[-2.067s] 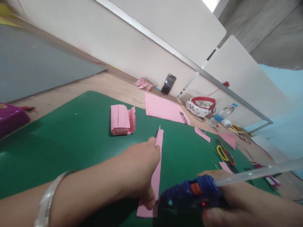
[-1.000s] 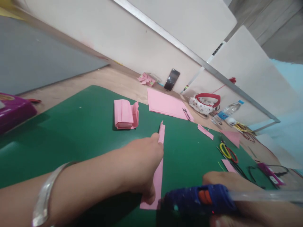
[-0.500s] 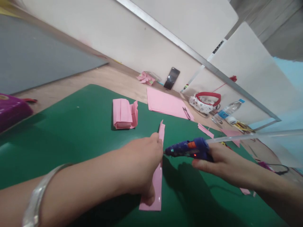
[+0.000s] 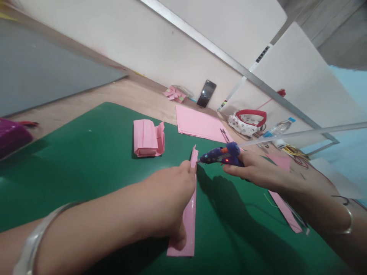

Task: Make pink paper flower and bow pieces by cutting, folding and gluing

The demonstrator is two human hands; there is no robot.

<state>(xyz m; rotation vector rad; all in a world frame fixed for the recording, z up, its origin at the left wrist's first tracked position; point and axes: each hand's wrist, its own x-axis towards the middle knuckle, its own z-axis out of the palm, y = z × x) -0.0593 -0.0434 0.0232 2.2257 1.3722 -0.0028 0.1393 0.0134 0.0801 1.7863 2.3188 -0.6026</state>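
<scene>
My L hand presses the long, creased pink paper strip onto the smooth green mat; can't tell if fingers pinch it. R hand's fingers wrap the blue plastic glue gun, tapered nozzle nr strip's far R edge.

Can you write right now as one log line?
left hand: holding down pink strip on green mat | right hand: gripping blue glue gun, nozzle near strip's right edge | folded pink paper: left of strip
</scene>
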